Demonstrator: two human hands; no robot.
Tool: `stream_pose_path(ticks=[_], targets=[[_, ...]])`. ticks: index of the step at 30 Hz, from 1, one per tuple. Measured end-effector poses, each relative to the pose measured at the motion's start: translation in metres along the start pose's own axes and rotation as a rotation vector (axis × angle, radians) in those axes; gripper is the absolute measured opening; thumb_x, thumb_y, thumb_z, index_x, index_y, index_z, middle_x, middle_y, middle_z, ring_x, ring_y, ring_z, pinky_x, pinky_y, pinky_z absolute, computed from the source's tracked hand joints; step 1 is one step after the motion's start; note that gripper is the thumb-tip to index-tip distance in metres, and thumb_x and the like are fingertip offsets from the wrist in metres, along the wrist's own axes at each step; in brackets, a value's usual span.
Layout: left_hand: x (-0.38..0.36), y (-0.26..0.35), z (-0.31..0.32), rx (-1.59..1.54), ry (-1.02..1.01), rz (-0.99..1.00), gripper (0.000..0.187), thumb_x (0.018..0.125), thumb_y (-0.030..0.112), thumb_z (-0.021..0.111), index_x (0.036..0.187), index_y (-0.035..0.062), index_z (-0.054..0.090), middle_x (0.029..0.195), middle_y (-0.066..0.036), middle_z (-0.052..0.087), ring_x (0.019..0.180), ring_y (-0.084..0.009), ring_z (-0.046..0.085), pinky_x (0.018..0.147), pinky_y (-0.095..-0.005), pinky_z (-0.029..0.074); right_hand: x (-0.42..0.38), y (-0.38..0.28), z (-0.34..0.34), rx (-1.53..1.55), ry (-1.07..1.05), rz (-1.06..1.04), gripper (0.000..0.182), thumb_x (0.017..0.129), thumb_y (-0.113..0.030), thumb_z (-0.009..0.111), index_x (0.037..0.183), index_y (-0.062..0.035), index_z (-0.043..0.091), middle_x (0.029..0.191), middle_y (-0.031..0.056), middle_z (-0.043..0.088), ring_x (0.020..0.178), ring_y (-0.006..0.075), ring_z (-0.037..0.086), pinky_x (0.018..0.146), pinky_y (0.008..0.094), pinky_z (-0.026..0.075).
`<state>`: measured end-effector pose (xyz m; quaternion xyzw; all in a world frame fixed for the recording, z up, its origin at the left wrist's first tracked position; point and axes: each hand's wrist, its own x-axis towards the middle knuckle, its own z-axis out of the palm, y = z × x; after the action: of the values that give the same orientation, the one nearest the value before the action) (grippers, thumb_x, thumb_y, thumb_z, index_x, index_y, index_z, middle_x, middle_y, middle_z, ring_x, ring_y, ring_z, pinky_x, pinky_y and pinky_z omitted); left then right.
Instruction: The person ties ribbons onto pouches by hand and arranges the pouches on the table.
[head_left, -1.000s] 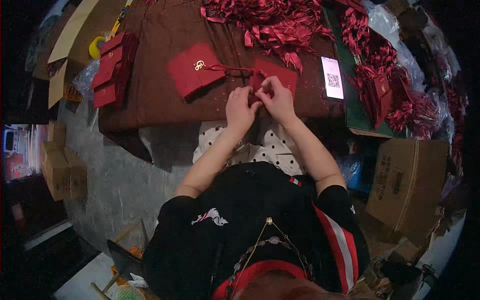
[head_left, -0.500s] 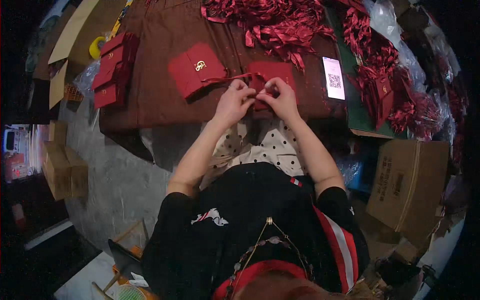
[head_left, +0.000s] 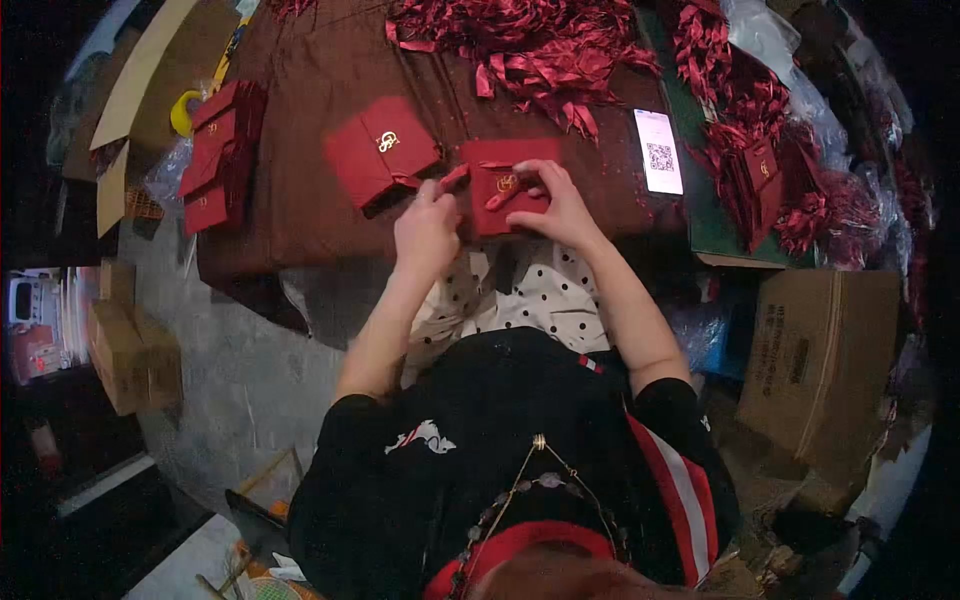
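Note:
In front of me on the cloth lies a small red pouch [head_left: 487,206] with a gold emblem, a red ribbon [head_left: 456,178] running across its flap and off to the left. My left hand [head_left: 428,228], slightly blurred, has its fingers closed on the ribbon at the pouch's left side. Over the right part of the pouch is my right hand [head_left: 560,208], thumb and fingers spread apart and touching it around the emblem. Left of my hands rests a stack of flat red pouches [head_left: 375,150] with a gold emblem on top.
A brown cloth [head_left: 300,150] covers the table. Red ribbons [head_left: 540,50] are heaped at the back. More red pouches [head_left: 222,150] lie at the left edge. A phone [head_left: 656,150] with a QR code lies right, near ribboned pouches [head_left: 755,180]. A cardboard box [head_left: 820,360] stands lower right.
My hands were close together over the ribbon and have moved apart. The left has shifted left and down; the right now spreads over the pouch, whose gold emblem shows.

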<state>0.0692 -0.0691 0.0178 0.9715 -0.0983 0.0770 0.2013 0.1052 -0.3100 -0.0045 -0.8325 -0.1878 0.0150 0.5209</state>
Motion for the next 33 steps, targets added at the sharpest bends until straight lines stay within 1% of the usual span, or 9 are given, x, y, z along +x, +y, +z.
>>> stream_pose_path(ticks=[4,10,13,14,16,20,25,28,33], targets=[[-0.013,-0.022,-0.029,-0.262,0.096,-0.194,0.009,0.085,0.015,0.069,0.087,0.0071,0.066,0.097,-0.011,0.057,0.084,-0.0329,0.064,0.070,-0.0455,0.051,-0.002,0.011,-0.014,-0.041,0.067,-0.017,0.063,0.069,-0.014,0.087,0.124,-0.0088,0.056,0.121,0.0075,0.056,0.108,0.0206,0.059,0.090,0.0322,0.050],[-0.003,0.008,0.014,-0.199,0.060,0.022,0.027,0.088,0.023,0.073,0.111,0.0102,0.069,0.108,-0.008,0.055,0.088,-0.0265,0.063,0.076,-0.0392,0.052,-0.002,0.012,-0.011,-0.127,0.082,-0.147,0.052,0.076,-0.013,0.082,0.121,-0.0049,0.057,0.119,0.0095,0.056,0.111,0.0208,0.059,0.095,0.0325,0.049],[0.014,0.008,0.031,-0.274,0.032,0.069,0.033,0.088,0.020,0.071,0.118,0.0064,0.068,0.108,-0.009,0.056,0.094,-0.0264,0.062,0.081,-0.0381,0.051,-0.005,0.012,-0.011,0.019,0.074,0.015,0.056,0.077,-0.021,0.082,0.124,-0.0071,0.057,0.121,0.0121,0.054,0.117,0.0285,0.056,0.099,0.0391,0.047],[0.023,0.012,0.028,-0.346,-0.135,-0.075,0.033,0.089,0.016,0.070,0.119,0.0037,0.068,0.109,-0.010,0.057,0.096,-0.0259,0.062,0.081,-0.0372,0.051,-0.006,0.013,-0.010,0.015,0.078,0.014,0.056,0.077,-0.021,0.082,0.124,-0.0071,0.057,0.121,0.0121,0.054,0.117,0.0285,0.056,0.099,0.0391,0.047],[0.030,0.008,0.039,-0.426,-0.078,-0.025,0.030,0.087,0.013,0.069,0.116,0.0014,0.069,0.108,-0.010,0.060,0.095,-0.0260,0.063,0.081,-0.0367,0.051,-0.006,0.019,-0.006,-0.036,0.136,-0.067,0.048,0.078,-0.012,0.080,0.120,-0.0072,0.058,0.116,0.0059,0.057,0.109,0.0187,0.059,0.093,0.0317,0.048],[0.039,0.018,0.029,-0.312,0.134,0.313,0.016,0.085,0.007,0.067,0.099,0.0015,0.071,0.106,-0.010,0.062,0.098,-0.0301,0.062,0.081,-0.0392,0.053,-0.006,0.013,-0.006,-0.033,0.145,-0.040,0.055,0.076,-0.012,0.082,0.123,-0.0072,0.054,0.118,0.0061,0.055,0.107,0.0183,0.059,0.092,0.0315,0.049],[0.028,0.001,0.027,0.008,0.130,0.483,0.009,0.082,0.009,0.067,0.090,0.0077,0.071,0.102,-0.007,0.064,0.092,-0.0293,0.062,0.071,-0.0418,0.055,-0.005,0.018,-0.006,0.026,0.135,0.001,0.073,0.072,-0.013,0.087,0.131,-0.0055,0.044,0.121,0.0134,0.042,0.103,0.0226,0.058,0.089,0.0356,0.053],[0.005,-0.003,0.024,0.067,0.098,0.393,0.009,0.080,0.010,0.068,0.088,0.0078,0.072,0.100,-0.006,0.065,0.092,-0.0293,0.063,0.072,-0.0417,0.056,-0.004,0.015,0.001,0.074,0.060,0.070,0.076,0.072,-0.016,0.089,0.132,-0.0063,0.043,0.124,0.0130,0.040,0.101,0.0236,0.059,0.089,0.0359,0.054],[-0.020,-0.039,0.004,-0.027,0.418,0.205,0.006,0.083,0.012,0.071,0.088,0.0079,0.072,0.095,-0.008,0.067,0.088,-0.0301,0.064,0.070,-0.0400,0.054,-0.005,0.030,0.003,0.118,0.163,0.076,0.076,0.067,-0.006,0.089,0.130,-0.0044,0.045,0.123,0.0089,0.045,0.098,0.0185,0.058,0.085,0.0306,0.053]])
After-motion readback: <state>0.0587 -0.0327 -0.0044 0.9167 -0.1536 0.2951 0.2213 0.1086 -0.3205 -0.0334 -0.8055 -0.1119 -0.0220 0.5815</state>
